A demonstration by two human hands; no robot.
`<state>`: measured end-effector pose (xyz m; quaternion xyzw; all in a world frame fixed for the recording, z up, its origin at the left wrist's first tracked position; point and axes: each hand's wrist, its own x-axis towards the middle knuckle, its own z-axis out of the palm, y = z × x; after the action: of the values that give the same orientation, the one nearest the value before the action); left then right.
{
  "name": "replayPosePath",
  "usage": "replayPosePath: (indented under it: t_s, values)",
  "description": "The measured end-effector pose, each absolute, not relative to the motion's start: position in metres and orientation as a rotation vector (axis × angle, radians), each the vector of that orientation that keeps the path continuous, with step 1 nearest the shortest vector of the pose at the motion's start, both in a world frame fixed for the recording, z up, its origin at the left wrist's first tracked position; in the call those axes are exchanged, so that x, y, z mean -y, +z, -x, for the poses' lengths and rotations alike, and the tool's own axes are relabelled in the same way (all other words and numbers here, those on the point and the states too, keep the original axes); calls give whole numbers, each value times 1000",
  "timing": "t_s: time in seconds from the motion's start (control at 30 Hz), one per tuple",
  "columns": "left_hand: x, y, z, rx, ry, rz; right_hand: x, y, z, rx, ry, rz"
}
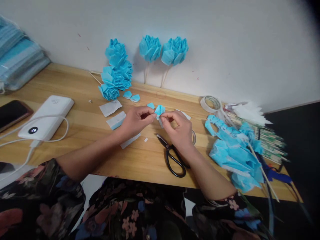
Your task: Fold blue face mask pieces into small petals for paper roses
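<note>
My left hand (pixel 136 120) and my right hand (pixel 178 128) meet over the middle of the wooden table (pixel 82 123). Both pinch a small folded blue paper petal (pixel 159 109) between fingertips. Black scissors (pixel 172 156) lie on the table just under my right wrist. Another small blue petal (pixel 151 105) lies just behind my left fingers. White and blue paper scraps (pixel 115 120) sit to the left of my left hand.
Finished blue paper flowers (pixel 116 71) on sticks lean on the wall, two more (pixel 163 50) beside them. A tape roll (pixel 211 103), a pile of blue paper (pixel 233 150) and sticks (pixel 265 140) lie right. A white power bank (pixel 47 116), cable and phone (pixel 11 113) lie left.
</note>
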<state>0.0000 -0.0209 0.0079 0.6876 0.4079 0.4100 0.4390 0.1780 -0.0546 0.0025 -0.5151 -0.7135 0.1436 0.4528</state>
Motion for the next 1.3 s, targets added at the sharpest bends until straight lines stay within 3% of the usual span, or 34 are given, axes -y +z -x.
replayPosePath:
  t_s: [0.43,0.73,1.0,1.3]
  values:
    - [19,9,2,-1012,966,-1525,43,-8,-185,1433,920,1202]
    - [14,1,1,-1030,974,-1485,39,-9,-187,1391,904,1191]
    - [-7,8,17,-1050,1337,-1167,19,-10,-201,1250,845,1245]
    - [-16,8,23,-1020,1449,-1042,-38,-9,-188,1340,926,1317]
